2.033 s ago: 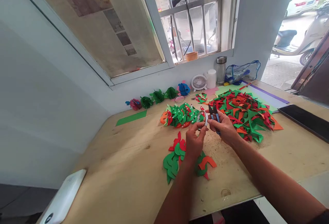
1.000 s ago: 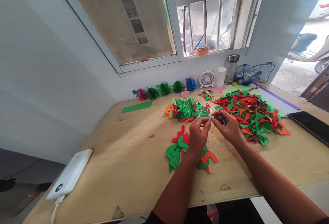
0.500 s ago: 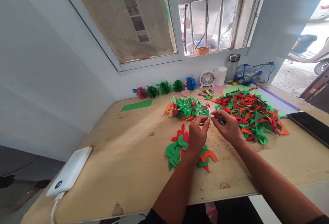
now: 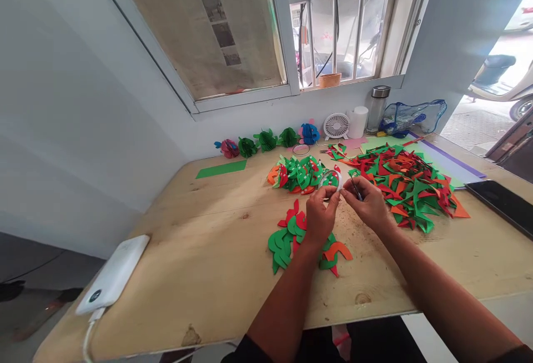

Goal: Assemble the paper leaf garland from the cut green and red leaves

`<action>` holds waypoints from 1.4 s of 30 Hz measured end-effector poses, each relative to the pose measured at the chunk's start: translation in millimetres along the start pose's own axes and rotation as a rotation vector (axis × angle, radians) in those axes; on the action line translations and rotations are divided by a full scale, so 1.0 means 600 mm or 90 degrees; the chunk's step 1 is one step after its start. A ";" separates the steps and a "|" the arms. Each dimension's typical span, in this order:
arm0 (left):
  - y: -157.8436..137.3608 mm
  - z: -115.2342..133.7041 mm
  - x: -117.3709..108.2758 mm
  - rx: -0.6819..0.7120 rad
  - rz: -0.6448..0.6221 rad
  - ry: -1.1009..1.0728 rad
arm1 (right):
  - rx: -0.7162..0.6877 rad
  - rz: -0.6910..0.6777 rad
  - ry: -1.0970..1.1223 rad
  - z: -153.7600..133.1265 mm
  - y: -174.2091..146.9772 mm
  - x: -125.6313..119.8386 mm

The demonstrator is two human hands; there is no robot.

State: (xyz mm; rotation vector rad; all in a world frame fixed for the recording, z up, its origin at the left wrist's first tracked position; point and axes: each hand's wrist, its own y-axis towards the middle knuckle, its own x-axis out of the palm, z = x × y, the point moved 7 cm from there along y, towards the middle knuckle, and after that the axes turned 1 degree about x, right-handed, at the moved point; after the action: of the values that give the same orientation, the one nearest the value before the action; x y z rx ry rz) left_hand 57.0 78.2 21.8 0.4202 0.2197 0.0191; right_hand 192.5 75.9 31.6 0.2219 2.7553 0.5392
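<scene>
My left hand is closed on a roll of white tape, holding it upright over the table. My right hand is right beside it, thumb and forefinger pinched at the edge of the roll. A pair of small dark scissors sits within the right hand's fingers, mostly hidden. Below my left wrist lies a loose heap of cut green, red and orange paper shapes. Behind the roll is a pile of green and orange pieces with white patches.
A large heap of paper scraps spreads on the right, near a black phone. Folded paper figures, a small fan and a glass bottle line the wall. A white power bank lies at the left edge.
My right fingertips have moved slightly closer to the tape roll, and the scissors in that hand have tilted a little. The left hand stays in place.
</scene>
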 end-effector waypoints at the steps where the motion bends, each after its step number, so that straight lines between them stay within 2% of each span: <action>1: 0.000 0.000 0.000 0.002 0.000 0.001 | -0.002 0.003 0.007 -0.001 0.000 -0.001; 14: 0.000 -0.002 0.000 -0.017 0.004 -0.020 | -0.020 0.016 0.010 -0.011 -0.001 -0.004; 22: -0.003 0.005 0.004 -0.020 -0.020 -0.060 | -0.092 0.052 -0.028 -0.030 -0.001 -0.016; 27: -0.006 0.016 0.009 -0.002 -0.055 -0.067 | -0.069 0.086 -0.023 -0.035 -0.001 -0.034; 34: -0.008 0.001 0.012 -0.059 -0.040 -0.169 | 0.002 0.170 0.006 -0.025 0.005 -0.056; 36: -0.008 -0.001 0.012 -0.059 -0.037 -0.181 | 0.018 0.157 0.000 -0.021 0.007 -0.053; 42: -0.006 0.000 0.011 -0.056 -0.033 -0.179 | 0.044 0.045 -0.027 -0.009 0.011 -0.030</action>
State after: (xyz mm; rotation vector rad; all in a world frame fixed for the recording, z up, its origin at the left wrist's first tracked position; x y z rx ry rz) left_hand 63.6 75.0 19.1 0.3247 -0.0474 -0.0810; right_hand 208.2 76.1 44.0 0.3447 2.7368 0.4515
